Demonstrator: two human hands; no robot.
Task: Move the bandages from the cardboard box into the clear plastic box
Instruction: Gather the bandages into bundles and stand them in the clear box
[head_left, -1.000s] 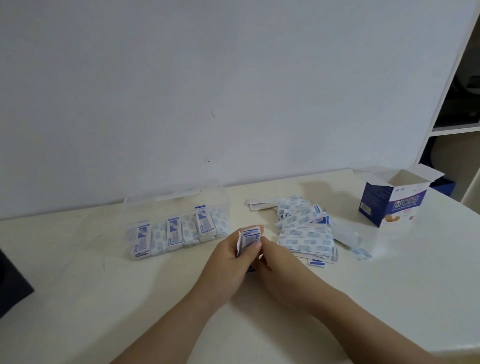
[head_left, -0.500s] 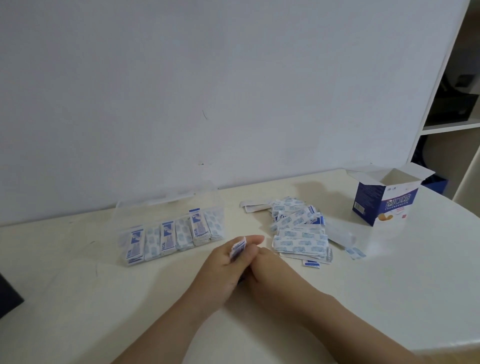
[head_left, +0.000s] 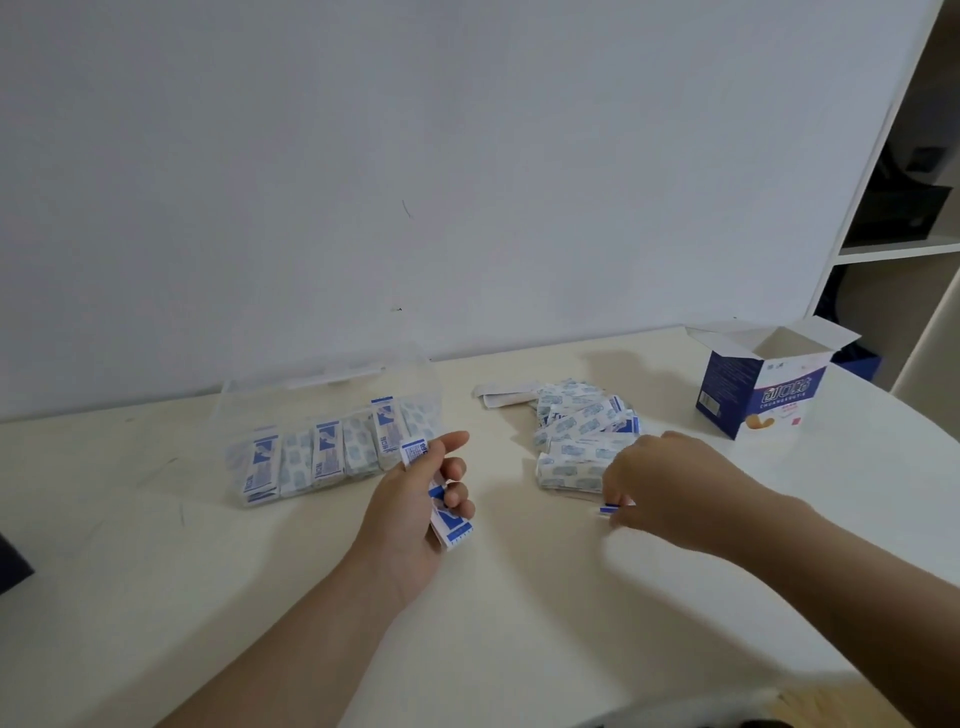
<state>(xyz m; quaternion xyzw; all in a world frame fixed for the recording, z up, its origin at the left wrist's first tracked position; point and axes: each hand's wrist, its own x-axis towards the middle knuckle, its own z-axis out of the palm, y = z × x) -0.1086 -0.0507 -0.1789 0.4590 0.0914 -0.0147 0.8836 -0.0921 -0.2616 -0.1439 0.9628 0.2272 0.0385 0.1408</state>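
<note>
Stack (head_left: 442, 514) of bandages is being gripped in the left hand (head_left: 410, 519) at frame centre, with the fingers curled round it and the thumb up. Right hand (head_left: 670, 483) is being held at the near edge of the pile (head_left: 576, 441), right of centre, fingertips bent onto a loose strip (head_left: 609, 510). An actual pinch cannot be told because of blur. More bandages are being kept in rows in the clear box (head_left: 332, 384), left of centre. Carton (head_left: 727, 395) is being left open at far right, its contents hidden. Bandages are being judged light, thin, floppy and slick, best pinched mid-length as a squared bundle.
</note>
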